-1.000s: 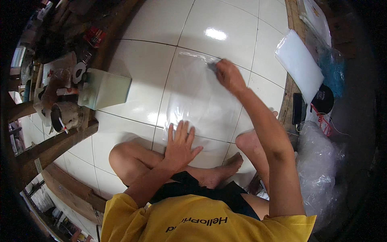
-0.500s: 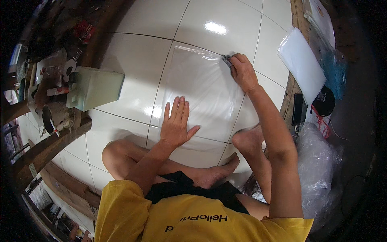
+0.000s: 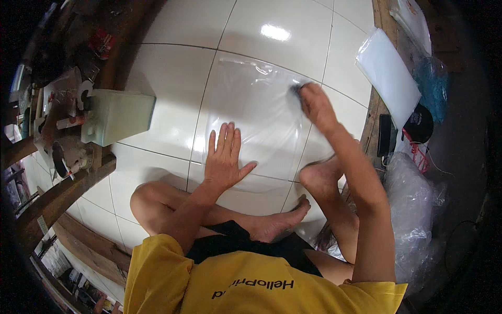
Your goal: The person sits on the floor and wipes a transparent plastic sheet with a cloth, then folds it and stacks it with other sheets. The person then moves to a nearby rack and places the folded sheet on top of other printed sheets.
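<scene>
Spreading across the middle of the view, a white tiled floor point(image 3: 172, 125) is shown, on which a clear plastic sheet point(image 3: 251, 99), possibly a flat bag, is laid in front of the folded legs point(image 3: 261, 225). The sheet is judged light, limp, slippery and easily creased; it is best taken up by a free corner or edge. At left, a pale green box point(image 3: 123, 118) is seen from outside, its contents not distinguishable. Near it, a round pot point(image 3: 77, 156) is seen, with a red-and-white stick point(image 3: 68, 171) at its mouth. The left hand point(image 3: 222, 162) is placed palm down on the sheet, its fingers apart. The right hand point(image 3: 316, 104) is drawn together in a grip on a blurred dark wad point(image 3: 296, 91) near the sheet's far right corner.
</scene>
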`<state>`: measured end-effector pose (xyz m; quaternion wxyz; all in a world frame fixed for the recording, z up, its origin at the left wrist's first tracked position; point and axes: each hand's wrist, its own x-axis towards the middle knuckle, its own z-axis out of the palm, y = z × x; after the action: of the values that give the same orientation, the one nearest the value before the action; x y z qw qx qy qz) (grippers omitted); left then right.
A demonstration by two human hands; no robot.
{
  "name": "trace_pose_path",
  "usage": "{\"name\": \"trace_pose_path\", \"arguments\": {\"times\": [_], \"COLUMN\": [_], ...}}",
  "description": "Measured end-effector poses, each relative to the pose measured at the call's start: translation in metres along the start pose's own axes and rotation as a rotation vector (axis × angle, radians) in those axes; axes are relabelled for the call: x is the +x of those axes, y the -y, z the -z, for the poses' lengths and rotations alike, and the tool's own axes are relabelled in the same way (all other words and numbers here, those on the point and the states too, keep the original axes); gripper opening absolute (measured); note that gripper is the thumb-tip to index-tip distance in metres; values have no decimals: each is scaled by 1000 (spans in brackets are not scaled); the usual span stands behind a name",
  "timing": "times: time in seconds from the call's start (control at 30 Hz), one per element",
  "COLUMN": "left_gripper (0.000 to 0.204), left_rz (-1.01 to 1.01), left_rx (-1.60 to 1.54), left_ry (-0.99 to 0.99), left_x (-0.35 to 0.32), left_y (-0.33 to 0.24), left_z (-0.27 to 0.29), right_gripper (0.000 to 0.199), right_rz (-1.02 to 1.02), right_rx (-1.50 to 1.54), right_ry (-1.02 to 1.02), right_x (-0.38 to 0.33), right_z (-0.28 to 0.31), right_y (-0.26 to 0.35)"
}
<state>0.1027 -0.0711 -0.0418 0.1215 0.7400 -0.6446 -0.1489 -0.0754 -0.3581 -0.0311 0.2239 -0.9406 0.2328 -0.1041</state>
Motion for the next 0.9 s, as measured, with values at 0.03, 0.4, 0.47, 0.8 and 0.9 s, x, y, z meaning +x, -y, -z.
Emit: {"name": "trace_pose_path", "arguments": {"times": [0.03,0.4,0.47,0.8,0.9], "left_gripper": [97,99,100,91,84], "left_rz": [1,17,11,46,106], "left_rx": [-5,-38,-20,-109,-174], "left_ry": [-1,58,31,57,7], "left_x": [0,0,-2,7,43], "left_y": [0,-1,0,-3,26], "left_z": [1,0,-1,16,27], "right_gripper": [23,21,23,14,13], "right_rz": [-56,96,10,-302,-234], "right_rx": [-59,5,15,-57,85], "right_ry": [-36,311,231,-3,-73], "right_x": [12,-73,-58,34,56], "right_z": [10,-14,-10,21,-7], "right_y": [-3,61,46,1,61]}}
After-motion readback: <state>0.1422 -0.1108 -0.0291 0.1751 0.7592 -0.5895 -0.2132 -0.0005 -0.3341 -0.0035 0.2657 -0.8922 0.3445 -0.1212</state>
